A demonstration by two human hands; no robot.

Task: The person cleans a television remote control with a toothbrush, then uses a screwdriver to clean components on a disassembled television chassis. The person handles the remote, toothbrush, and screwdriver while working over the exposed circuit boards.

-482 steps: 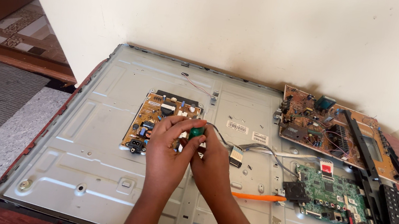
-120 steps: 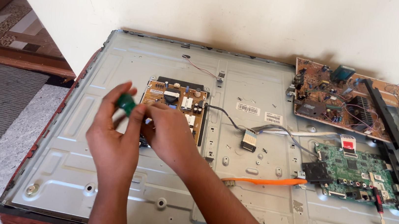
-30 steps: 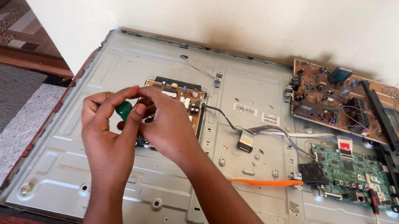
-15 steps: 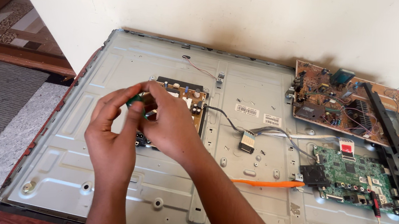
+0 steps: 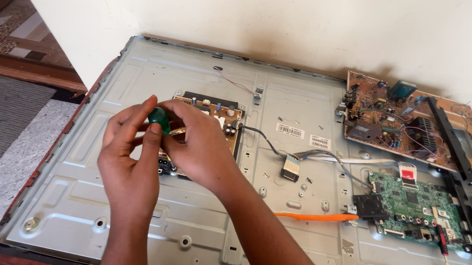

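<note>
Both hands meet above the yellow power board (image 5: 223, 119) at the left of the grey metal panel (image 5: 136, 81). Left hand (image 5: 128, 156) rises upright, fingers pinching a green-handled screwdriver (image 5: 160, 119). Right hand (image 5: 202, 146) reaches in from the near right, fingers curled around the same tool.

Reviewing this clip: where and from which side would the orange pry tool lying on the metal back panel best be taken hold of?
Probably the orange pry tool at its bare left half, grip from above. It lies flat and thin on the metal back panel; its right end sits against the green circuit board.
</note>
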